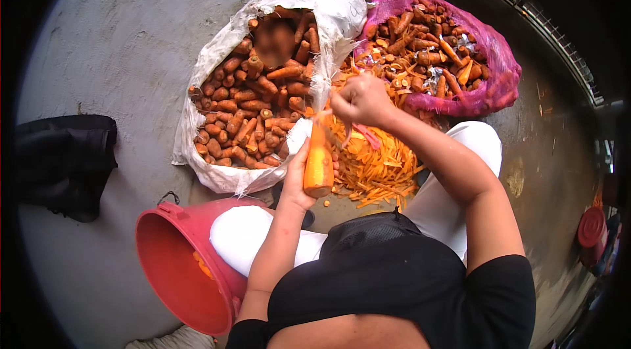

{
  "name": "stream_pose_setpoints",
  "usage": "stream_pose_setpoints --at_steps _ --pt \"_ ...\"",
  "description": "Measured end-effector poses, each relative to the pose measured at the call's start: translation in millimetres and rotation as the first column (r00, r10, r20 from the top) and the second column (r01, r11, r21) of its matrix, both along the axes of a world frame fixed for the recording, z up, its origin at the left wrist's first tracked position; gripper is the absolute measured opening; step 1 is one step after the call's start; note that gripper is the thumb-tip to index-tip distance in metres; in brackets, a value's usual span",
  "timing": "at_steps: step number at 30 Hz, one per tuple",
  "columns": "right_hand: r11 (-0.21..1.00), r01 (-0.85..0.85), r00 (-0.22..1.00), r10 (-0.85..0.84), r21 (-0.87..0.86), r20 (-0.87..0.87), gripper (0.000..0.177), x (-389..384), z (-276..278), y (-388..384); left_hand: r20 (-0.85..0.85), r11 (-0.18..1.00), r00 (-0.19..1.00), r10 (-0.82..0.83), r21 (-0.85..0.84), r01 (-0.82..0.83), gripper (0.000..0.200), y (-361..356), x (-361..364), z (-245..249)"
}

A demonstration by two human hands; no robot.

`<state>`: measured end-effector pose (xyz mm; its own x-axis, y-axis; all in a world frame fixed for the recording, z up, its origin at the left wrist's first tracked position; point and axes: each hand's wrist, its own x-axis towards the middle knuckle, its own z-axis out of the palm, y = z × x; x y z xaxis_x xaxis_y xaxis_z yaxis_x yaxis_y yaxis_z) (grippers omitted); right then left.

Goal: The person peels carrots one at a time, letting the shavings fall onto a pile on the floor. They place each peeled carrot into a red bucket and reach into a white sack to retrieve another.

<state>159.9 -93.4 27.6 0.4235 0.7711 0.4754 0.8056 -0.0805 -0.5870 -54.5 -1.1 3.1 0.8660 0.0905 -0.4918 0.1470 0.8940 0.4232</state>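
My left hand (pixel 299 175) is wrapped round a large peeled carrot (pixel 319 168), which stands nearly upright with its thick end toward me. At the carrot's far end my right hand (pixel 358 98) is closed in a fist; a blurred thin thing shows by its fingers, too smeared to name. Beneath and beyond both hands lies a heap of orange peelings (pixel 381 168), with a pink item (pixel 368 137) on it. An open white sack (pixel 210 73) full of unpeeled carrots (pixel 246 112) is just beyond my left hand.
A pink mesh sack (pixel 503 76) with carrots and scraps lies at the back right. A red bucket (pixel 190 270) is tipped at the lower left, with orange pieces inside. Black cloth (pixel 66 158) lies far left. A metal grate (pixel 559 33) runs along the upper right.
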Motion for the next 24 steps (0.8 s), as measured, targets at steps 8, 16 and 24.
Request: stream_pose_setpoints --at_steps 8,16,24 --pt "0.956 -0.289 0.955 0.283 0.059 0.085 0.037 -38.4 16.3 -14.0 -0.152 0.98 0.976 0.157 -0.097 -0.173 0.037 -12.3 16.8 6.7" --pt "0.946 -0.305 0.949 0.293 0.113 0.114 0.038 -40.4 14.2 -14.2 -0.188 0.987 0.978 0.089 -0.118 -0.112 0.039 -20.9 17.2 14.3" --pt "0.999 -0.033 0.987 0.031 0.007 0.158 0.031 11.0 -16.5 -3.8 -0.15 0.995 0.987 -0.056 0.073 0.067 0.043 -27.1 -0.7 28.9"
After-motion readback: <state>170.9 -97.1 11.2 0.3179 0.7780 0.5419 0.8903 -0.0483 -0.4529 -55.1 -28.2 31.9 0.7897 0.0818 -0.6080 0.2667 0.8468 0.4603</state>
